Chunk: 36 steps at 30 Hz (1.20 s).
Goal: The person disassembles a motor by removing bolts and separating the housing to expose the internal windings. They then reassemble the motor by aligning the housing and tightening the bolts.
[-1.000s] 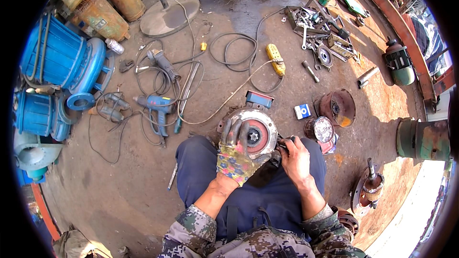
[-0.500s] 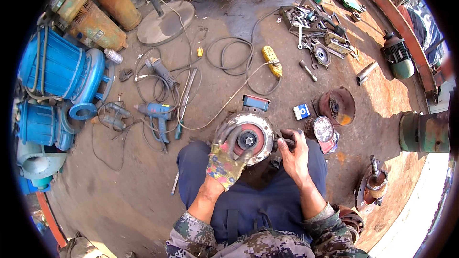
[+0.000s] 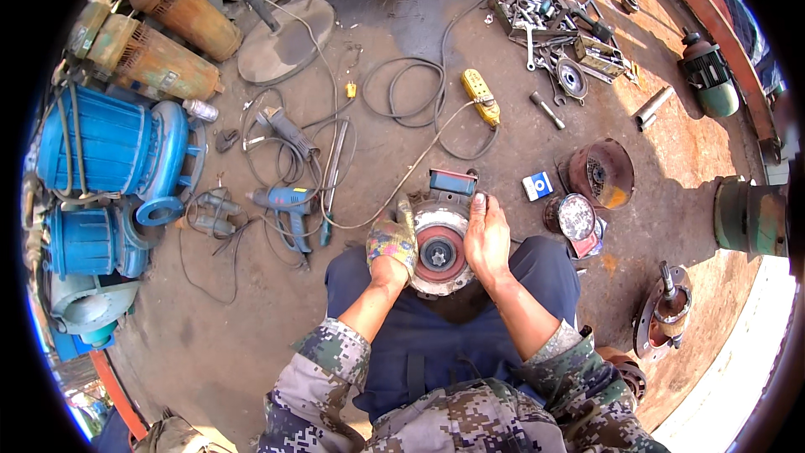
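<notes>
Between my knees an electric motor (image 3: pixel 439 223) stands with its round end facing up. A pale worn rim surrounds a reddish ring and a dark centre with a toothed shaft end. A blue terminal box (image 3: pixel 453 182) juts from its far side. My left hand (image 3: pixel 392 245), in a patterned work glove, is pressed against the motor's left side, thumb up along the rim. Bare, my right hand (image 3: pixel 488 239) lies along the right side, fingers pointing away from me. Together they clasp the motor; its lower body is hidden.
A heat gun (image 3: pixel 289 208), an angle grinder (image 3: pixel 285 130) and tangled cables lie to the left, beside blue pumps (image 3: pixel 101 143). A yellow power strip (image 3: pixel 480 96) lies ahead. At right are a rusty pot (image 3: pixel 616 172), a can (image 3: pixel 576 216) and a toolbox (image 3: pixel 537 29) of wrenches.
My left hand has moved off the motor's top face to its left side. My right hand has straightened from curled fingers and now lies against the right side. The view has shifted slightly.
</notes>
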Each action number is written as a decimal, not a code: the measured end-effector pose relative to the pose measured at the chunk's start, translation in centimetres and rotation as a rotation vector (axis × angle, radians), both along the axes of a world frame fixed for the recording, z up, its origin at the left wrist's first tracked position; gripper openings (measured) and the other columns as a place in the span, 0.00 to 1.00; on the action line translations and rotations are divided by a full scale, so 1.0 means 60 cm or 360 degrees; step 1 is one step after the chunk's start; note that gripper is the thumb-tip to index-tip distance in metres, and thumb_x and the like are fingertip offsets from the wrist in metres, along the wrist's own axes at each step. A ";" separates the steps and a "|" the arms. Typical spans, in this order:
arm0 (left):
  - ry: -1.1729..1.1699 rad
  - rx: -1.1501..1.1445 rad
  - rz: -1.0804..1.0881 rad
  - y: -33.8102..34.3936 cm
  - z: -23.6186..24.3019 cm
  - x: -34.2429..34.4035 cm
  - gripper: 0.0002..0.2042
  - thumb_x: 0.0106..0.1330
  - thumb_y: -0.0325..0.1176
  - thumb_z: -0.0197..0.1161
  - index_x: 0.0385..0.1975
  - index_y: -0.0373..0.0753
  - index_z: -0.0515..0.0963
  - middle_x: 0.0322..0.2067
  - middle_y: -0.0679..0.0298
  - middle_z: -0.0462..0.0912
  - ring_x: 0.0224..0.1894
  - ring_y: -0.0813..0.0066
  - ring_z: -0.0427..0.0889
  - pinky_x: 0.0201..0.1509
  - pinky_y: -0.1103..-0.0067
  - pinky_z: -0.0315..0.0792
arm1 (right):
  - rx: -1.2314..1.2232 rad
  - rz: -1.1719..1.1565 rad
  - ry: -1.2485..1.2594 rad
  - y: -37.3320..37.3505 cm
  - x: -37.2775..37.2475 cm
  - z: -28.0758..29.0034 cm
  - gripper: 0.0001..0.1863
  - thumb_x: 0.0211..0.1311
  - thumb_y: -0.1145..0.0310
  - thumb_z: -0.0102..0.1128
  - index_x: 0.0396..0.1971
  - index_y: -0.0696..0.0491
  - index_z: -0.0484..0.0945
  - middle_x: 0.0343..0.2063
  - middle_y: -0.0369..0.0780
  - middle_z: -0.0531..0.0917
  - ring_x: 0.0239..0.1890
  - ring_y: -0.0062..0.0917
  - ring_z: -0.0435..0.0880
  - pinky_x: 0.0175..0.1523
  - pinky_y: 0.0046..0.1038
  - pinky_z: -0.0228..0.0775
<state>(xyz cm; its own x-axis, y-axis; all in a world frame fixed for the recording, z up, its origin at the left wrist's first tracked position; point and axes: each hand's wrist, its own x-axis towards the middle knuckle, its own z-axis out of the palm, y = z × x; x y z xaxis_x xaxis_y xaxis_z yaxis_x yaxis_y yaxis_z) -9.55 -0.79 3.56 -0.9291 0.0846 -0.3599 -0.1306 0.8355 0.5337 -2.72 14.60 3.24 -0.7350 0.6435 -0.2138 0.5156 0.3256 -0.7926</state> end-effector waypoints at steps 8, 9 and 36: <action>0.0201 -0.0379 -0.0391 -0.023 -0.039 0.008 0.22 0.82 0.41 0.41 0.54 0.30 0.78 0.49 0.43 0.85 0.53 0.43 0.83 0.58 0.57 0.76 | 0.0092 0.0015 -0.0156 -0.017 -0.003 0.004 0.24 0.82 0.51 0.44 0.50 0.58 0.78 0.45 0.57 0.82 0.50 0.57 0.80 0.56 0.53 0.70; 0.0161 -0.0267 -0.0347 0.004 -0.043 0.003 0.26 0.82 0.46 0.39 0.52 0.30 0.80 0.50 0.41 0.84 0.56 0.42 0.81 0.60 0.57 0.75 | 0.0135 -0.0030 -0.0164 0.006 -0.001 0.002 0.24 0.82 0.51 0.44 0.51 0.58 0.78 0.45 0.58 0.82 0.50 0.57 0.80 0.57 0.53 0.70; -0.0244 -0.0282 -0.0009 0.024 -0.005 0.008 0.18 0.77 0.37 0.51 0.57 0.33 0.78 0.56 0.41 0.81 0.60 0.38 0.77 0.70 0.56 0.68 | 0.0052 -0.0098 -0.0504 -0.015 -0.027 0.037 0.18 0.78 0.61 0.48 0.42 0.61 0.79 0.41 0.62 0.78 0.44 0.64 0.76 0.51 0.55 0.68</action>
<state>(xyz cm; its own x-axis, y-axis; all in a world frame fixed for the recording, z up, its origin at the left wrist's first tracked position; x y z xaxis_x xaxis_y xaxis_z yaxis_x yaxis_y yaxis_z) -9.08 0.64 3.26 -0.8620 0.0128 -0.5068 -0.1940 0.9153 0.3531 -4.35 13.71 5.43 -0.5947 0.6950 -0.4041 0.7543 0.3086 -0.5794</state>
